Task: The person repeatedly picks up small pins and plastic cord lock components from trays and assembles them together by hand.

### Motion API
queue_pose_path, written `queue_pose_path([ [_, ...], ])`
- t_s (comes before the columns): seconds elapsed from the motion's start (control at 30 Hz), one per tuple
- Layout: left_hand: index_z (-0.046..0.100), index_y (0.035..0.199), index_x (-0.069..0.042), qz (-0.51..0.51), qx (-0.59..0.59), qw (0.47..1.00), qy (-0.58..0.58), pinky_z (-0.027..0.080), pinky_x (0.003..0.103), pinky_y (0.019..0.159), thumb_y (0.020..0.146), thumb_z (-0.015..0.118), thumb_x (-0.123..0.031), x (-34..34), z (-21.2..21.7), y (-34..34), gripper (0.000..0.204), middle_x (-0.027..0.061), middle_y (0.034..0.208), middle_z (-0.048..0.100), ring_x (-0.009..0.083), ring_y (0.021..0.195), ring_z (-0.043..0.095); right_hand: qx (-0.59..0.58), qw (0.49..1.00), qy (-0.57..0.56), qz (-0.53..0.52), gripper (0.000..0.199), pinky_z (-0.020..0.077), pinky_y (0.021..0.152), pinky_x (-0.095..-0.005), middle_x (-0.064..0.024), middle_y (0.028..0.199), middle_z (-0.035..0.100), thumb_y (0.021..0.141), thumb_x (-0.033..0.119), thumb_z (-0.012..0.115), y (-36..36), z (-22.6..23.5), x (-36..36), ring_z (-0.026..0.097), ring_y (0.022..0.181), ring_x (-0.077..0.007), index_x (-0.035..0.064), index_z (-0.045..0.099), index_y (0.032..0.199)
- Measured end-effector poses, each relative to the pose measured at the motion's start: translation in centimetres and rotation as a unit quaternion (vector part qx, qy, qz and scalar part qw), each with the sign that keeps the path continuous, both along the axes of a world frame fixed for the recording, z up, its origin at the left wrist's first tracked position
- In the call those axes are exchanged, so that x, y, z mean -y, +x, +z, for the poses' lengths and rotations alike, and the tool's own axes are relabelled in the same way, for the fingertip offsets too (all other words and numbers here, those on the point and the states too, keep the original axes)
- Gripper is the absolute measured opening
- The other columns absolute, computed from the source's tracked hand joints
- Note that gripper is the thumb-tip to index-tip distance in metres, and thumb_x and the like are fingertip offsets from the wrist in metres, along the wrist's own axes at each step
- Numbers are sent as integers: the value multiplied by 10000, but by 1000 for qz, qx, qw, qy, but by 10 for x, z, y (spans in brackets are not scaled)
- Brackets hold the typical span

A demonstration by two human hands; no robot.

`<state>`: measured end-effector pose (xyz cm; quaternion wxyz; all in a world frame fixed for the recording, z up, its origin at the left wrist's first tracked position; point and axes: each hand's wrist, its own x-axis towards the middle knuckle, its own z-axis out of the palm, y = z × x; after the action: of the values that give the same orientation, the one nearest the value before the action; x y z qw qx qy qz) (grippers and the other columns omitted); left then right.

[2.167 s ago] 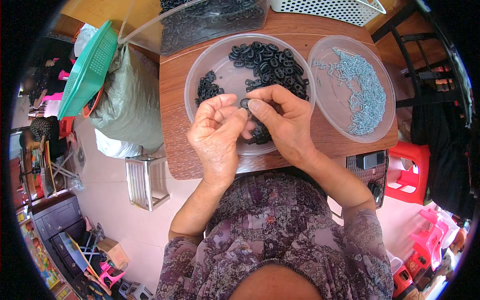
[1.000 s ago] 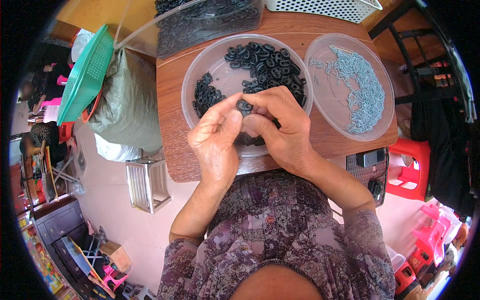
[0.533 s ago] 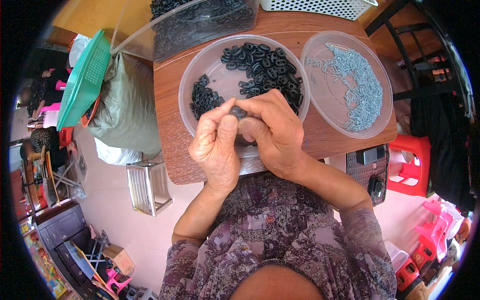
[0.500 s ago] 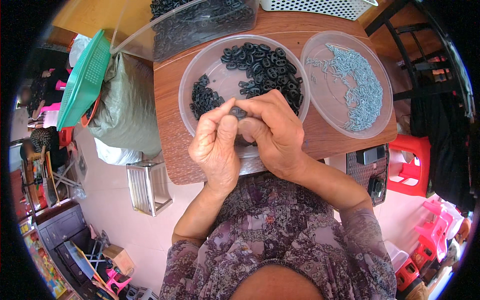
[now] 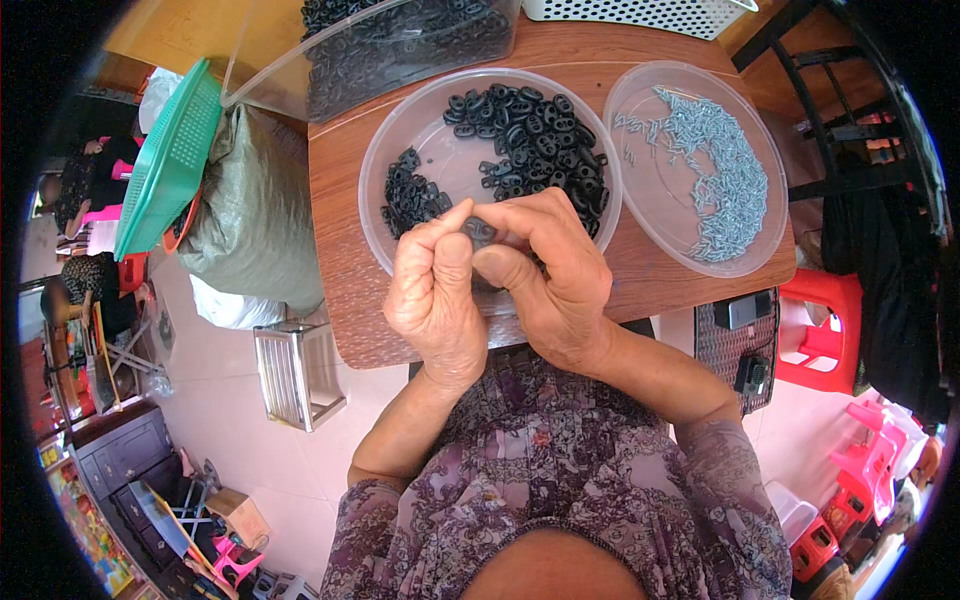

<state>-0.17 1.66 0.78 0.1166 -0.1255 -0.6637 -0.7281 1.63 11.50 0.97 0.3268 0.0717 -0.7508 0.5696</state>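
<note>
My left hand (image 5: 435, 295) and my right hand (image 5: 545, 275) meet over the near rim of a clear round bowl (image 5: 375, 200). Between their fingertips they pinch one small black plastic piece (image 5: 479, 232). The bowl holds two heaps of such black pieces, a big one (image 5: 530, 145) at the far right and a smaller one (image 5: 410, 195) at the left. A second clear bowl (image 5: 625, 95) to the right holds a pile of small silvery metal pins (image 5: 725, 175).
A wooden table (image 5: 345, 270) bears the bowls. A clear bin of black pieces (image 5: 400, 45) and a white basket (image 5: 640, 10) stand at the far edge. Left of the table lie a grey sack (image 5: 250, 210) and a green basket (image 5: 170, 160). Red stools (image 5: 825, 330) stand at right.
Both hands stayed together over the bowl's near rim, shifting slightly while the fingers work the small black piece. The bowls have not moved.
</note>
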Motion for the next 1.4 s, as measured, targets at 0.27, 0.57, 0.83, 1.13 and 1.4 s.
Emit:
queue_pose_path([
  [0.27, 570, 1002, 35, -1, 50, 997, 62, 377, 190, 710, 911, 523, -157, -2, -8, 5, 219, 5, 911, 563, 52, 755, 436, -41, 999, 33, -14, 247, 419, 621, -343, -133, 825, 553, 714, 49, 647, -2, -6, 0, 508, 720, -272, -21, 571, 939],
  [0.57, 565, 989, 39, -10, 40, 997, 66, 376, 167, 632, 906, 532, -138, -2, -1, 8, 199, -16, 830, 502, 33, 698, 415, -67, 995, 70, -25, 285, 403, 595, -351, -131, 802, 536, 651, 5, 648, -4, -7, 0, 489, 693, -277, -24, 557, 920],
  [0.83, 541, 980, 33, -8, 61, 995, 77, 376, 168, 604, 914, 517, -145, 1, -9, 8, 191, -8, 811, 489, 32, 658, 404, -84, 993, 82, -22, 306, 394, 593, -355, -124, 784, 524, 619, -9, 637, -6, -6, 2, 476, 674, -278, -25, 553, 914],
  [1.13, 511, 977, 6, 12, 72, 996, 40, 343, 151, 490, 909, 522, -135, -2, 1, 9, 157, -21, 680, 492, 20, 545, 405, -66, 993, 98, -18, 146, 407, 604, -323, -87, 814, 574, 750, 6, 585, -8, -1, 2, 504, 682, -237, -10, 583, 896],
  [1.4, 556, 993, 33, -37, 92, 993, 62, 336, 136, 449, 894, 537, -93, 1, 25, -10, 162, 10, 683, 548, 16, 521, 436, 16, 999, -10, 41, 149, 392, 591, -347, -105, 695, 512, 720, 9, 587, -10, 20, -8, 486, 636, -275, -1, 584, 869],
])
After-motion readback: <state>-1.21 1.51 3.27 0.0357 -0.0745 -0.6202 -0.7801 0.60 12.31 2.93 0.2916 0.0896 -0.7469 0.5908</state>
